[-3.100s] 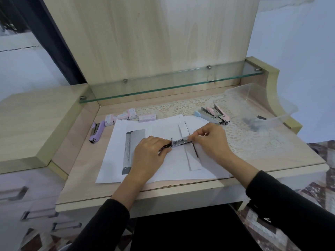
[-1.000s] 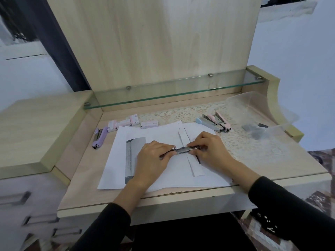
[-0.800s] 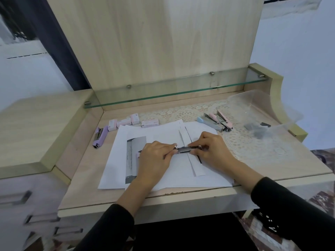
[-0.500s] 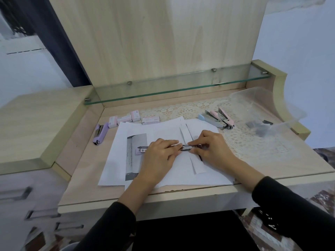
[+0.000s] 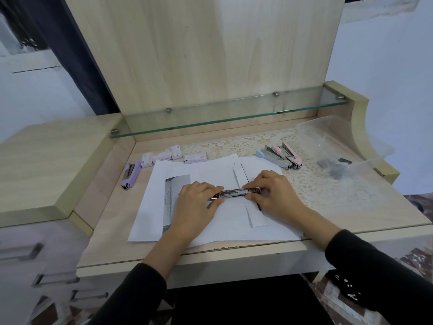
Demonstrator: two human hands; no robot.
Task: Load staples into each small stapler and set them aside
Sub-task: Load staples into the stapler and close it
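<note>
Stapler (image 5: 236, 192), small, bare metal showing – I log it crosswise at the middle of the white paper sheets (image 5: 210, 228), held between both hands.

Left hand (image 5: 194, 204) – fingers curled over the stapler's left end, thumb under it, gripping.

Right hand (image 5: 275, 195): fingertips and thumb pinching the right end.

Purple stapler (image 5: 131, 175): alone on the desk (image 5: 110, 221), far left, clear of the paper.

Staple boxes (image 5: 159, 157): four small pale pink ones in a loose row past the paper's far edge.

Blue and pink staplers (image 5: 280, 157): three bunched together on the lace mat (image 5: 328, 191), far right.

Clear plastic tub (image 5: 328, 127): right of that bunch, with dark items inside that I cannot identify.

Glass shelf (image 5: 222, 118): along the back panel.
</note>
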